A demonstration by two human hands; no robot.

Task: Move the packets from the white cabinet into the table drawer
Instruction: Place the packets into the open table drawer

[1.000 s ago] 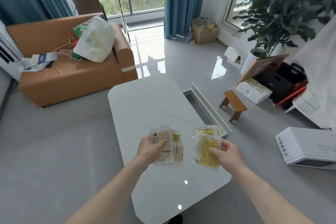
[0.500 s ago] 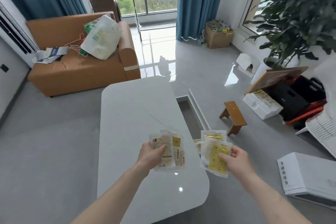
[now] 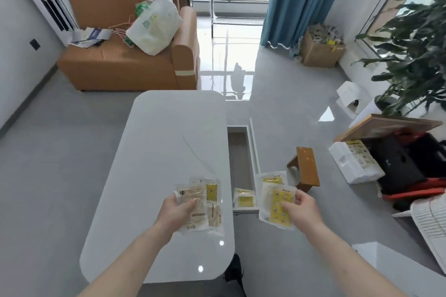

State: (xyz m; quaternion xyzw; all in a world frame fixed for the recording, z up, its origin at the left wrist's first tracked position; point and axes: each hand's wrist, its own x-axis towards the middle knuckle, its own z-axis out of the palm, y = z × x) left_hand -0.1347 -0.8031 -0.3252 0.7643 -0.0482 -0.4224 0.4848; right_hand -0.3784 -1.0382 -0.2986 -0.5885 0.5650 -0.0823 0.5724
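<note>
We found both hands clamped on packets: the left hand (image 3: 177, 210) holding a fan above the tabletop (image 3: 169, 142), the right hand (image 3: 301, 210) pinching 2 yellow packets (image 3: 277, 202) beside the open drawer (image 3: 241, 159). 1 packet (image 3: 244, 198) lay inside. We judged each bundle should be lowered flat, never dropped.

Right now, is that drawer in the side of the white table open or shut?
Open. The table drawer is pulled out past the white table edge, its inside visible, with a yellow packet lying at the near end.
</note>
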